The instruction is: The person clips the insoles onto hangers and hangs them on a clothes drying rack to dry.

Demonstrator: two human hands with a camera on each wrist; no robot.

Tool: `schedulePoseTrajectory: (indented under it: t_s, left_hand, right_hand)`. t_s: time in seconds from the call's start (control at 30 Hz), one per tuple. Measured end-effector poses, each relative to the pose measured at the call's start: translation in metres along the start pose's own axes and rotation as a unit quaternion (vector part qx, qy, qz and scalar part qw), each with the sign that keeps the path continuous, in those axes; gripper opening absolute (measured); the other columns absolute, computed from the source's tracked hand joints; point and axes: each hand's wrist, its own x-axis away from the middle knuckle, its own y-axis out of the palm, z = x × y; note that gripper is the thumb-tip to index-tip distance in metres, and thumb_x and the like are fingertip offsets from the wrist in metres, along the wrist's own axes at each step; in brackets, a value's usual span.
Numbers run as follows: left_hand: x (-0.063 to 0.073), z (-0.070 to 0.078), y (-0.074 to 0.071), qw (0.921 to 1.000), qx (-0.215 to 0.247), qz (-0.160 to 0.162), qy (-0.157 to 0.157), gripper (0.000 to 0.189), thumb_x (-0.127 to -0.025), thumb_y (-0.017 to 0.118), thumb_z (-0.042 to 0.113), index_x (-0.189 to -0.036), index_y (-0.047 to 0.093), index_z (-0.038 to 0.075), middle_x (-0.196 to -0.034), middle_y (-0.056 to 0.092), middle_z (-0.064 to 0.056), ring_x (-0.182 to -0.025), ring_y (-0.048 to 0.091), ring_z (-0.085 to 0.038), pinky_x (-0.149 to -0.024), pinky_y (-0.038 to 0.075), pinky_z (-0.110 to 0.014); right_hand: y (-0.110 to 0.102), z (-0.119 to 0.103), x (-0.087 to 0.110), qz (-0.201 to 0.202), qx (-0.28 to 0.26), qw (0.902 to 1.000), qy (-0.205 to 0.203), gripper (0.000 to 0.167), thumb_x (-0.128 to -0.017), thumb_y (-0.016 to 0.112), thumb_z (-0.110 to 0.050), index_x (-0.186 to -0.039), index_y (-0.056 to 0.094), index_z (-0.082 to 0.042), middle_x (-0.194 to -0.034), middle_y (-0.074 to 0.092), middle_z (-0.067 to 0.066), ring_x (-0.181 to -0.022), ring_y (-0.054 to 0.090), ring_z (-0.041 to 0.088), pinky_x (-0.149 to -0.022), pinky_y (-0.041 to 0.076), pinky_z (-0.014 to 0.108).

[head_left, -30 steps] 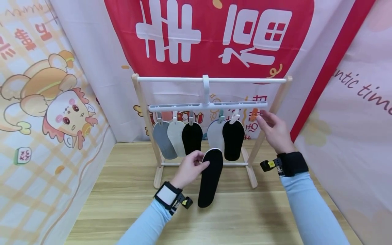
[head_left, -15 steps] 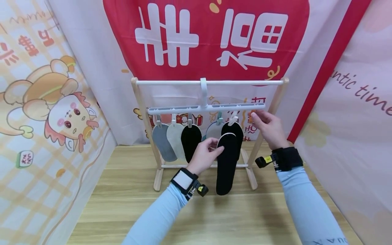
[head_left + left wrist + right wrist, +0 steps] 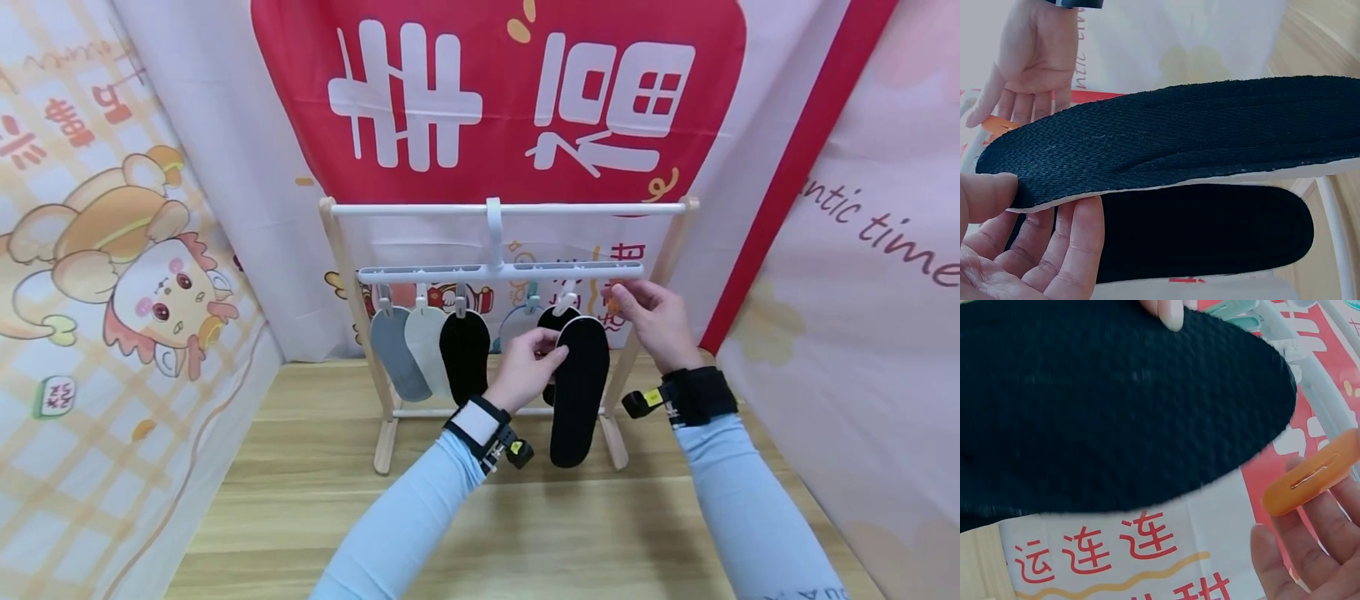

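Observation:
My left hand [image 3: 528, 371] pinches a black insole [image 3: 581, 392] near its upper rounded end, thumb on the dark face and fingers behind. The insole hangs down, tilted slightly, and its white edge shows in the left wrist view. My right hand [image 3: 660, 325] is at an orange clip [image 3: 1313, 475] under the hanger's right end. Thumb and fingers lie on either side of this clip. In the right wrist view the insole's end is apart from the clip. Behind the held insole, another black insole [image 3: 1204, 234] hangs from a white clip [image 3: 566, 297], partly hidden.
A white hanger [image 3: 562, 271] hooks over the rod of a wooden-sided rack [image 3: 663, 258]. Left of my hands hang a grey insole [image 3: 401, 354], a whitish insole [image 3: 427, 350] and a black insole [image 3: 463, 358]. A pale insole [image 3: 517, 321] hangs behind my left hand.
My left hand has carried the black insole right and up, past the hanging insoles, toward my right hand. My right hand stays at the orange clip.

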Motion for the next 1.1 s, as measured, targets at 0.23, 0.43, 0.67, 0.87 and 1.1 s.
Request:
schedulePoseTrajectory:
  t_s: [0.23,0.43,0.67,0.87,1.1]
  left_hand:
    - [-0.007,-0.006,0.011,0.9997,-0.003,-0.017,-0.016,0.020,-0.097,0.065,0.010,-0.115,0.066,0.001,-0.094,0.068,-0.006,-0.074,0.064,-0.015,-0.069,0.059,-0.039]
    - [-0.012,-0.010,0.018,0.9990,-0.006,-0.030,-0.031,0.022,-0.097,0.065,0.010,-0.116,0.066,0.000,-0.097,0.069,-0.007,-0.074,0.065,-0.015,-0.070,0.059,-0.037]
    - [-0.019,-0.006,0.026,0.9989,-0.006,-0.034,-0.033,0.021,-0.097,0.066,0.012,-0.114,0.066,0.000,-0.094,0.069,-0.006,-0.072,0.066,-0.017,-0.064,0.058,-0.028]
    - [-0.024,-0.002,0.031,0.9986,-0.004,-0.035,-0.040,0.021,-0.096,0.066,0.011,-0.114,0.066,0.000,-0.093,0.068,-0.006,-0.070,0.066,-0.020,-0.066,0.059,-0.034]
    - [-0.026,-0.004,0.032,0.9979,-0.011,-0.032,-0.056,0.021,-0.097,0.065,0.012,-0.115,0.065,0.001,-0.093,0.066,-0.006,-0.069,0.063,-0.017,-0.065,0.059,-0.033]
  right_hand:
    - [0.004,0.002,0.004,0.022,0.005,0.9995,-0.020,0.046,-0.097,0.059,-0.040,-0.124,0.066,-0.003,-0.113,0.071,0.011,-0.101,0.060,0.018,-0.094,0.049,0.028]
    - [0.005,0.000,0.008,0.051,0.001,0.9985,-0.020,0.047,-0.097,0.057,-0.040,-0.127,0.065,-0.004,-0.111,0.071,0.012,-0.098,0.055,0.022,-0.089,0.045,0.031]
    - [0.005,-0.006,0.011,0.061,-0.025,0.9978,-0.004,0.047,-0.096,0.057,-0.040,-0.128,0.065,-0.006,-0.112,0.070,0.015,-0.109,0.055,0.021,-0.106,0.039,0.045]
    - [0.006,-0.008,0.010,0.067,-0.024,0.9974,-0.016,0.045,-0.098,0.056,-0.037,-0.124,0.066,-0.002,-0.103,0.072,0.007,-0.105,0.055,0.021,-0.104,0.040,0.043]
    - [0.006,-0.008,0.009,0.073,-0.028,0.9968,-0.019,0.046,-0.099,0.055,-0.035,-0.125,0.065,0.002,-0.106,0.072,0.013,-0.108,0.052,0.019,-0.101,0.040,0.041]
